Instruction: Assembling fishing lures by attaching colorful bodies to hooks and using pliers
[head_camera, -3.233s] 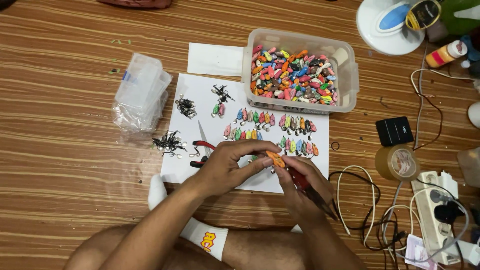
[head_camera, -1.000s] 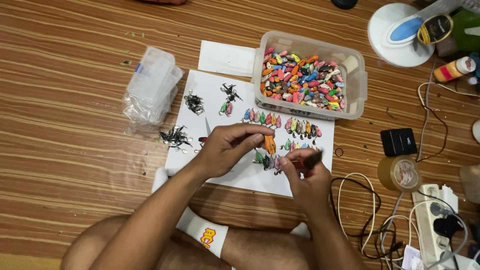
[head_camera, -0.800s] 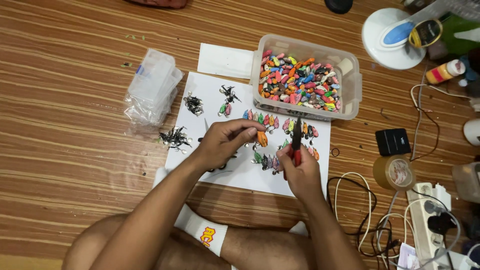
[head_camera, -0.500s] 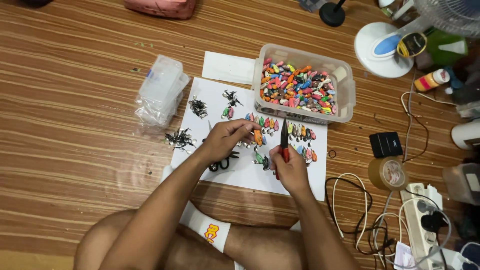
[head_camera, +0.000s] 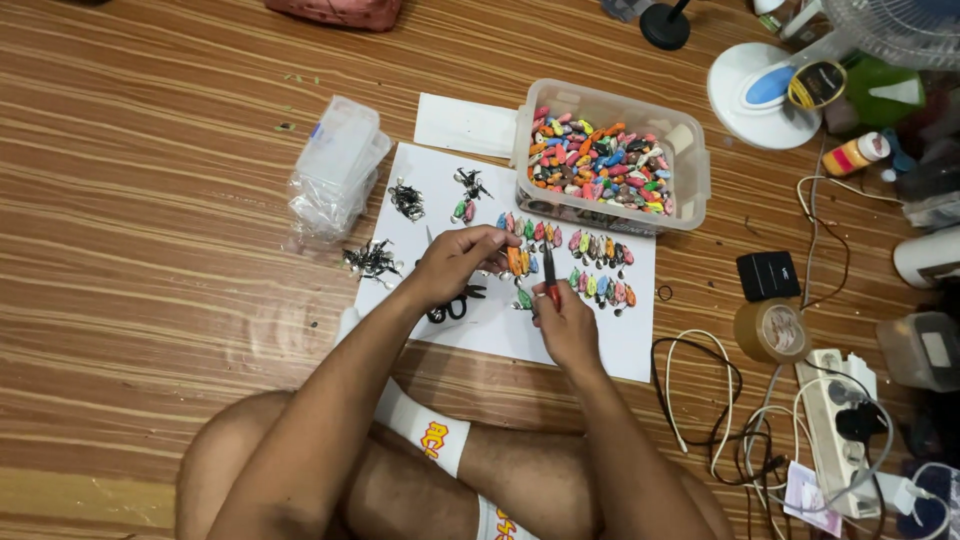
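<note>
Orange lure (head_camera: 514, 261) seems light and stiff (pinch its body), nipped by left hand (head_camera: 452, 262). Right hand (head_camera: 566, 318) grips pliers (head_camera: 549, 272).

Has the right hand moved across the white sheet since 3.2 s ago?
Yes. The right hand with its red-handled tool has gone up the sheet toward the tub, from the near edge to the rows of coloured pieces.
</note>
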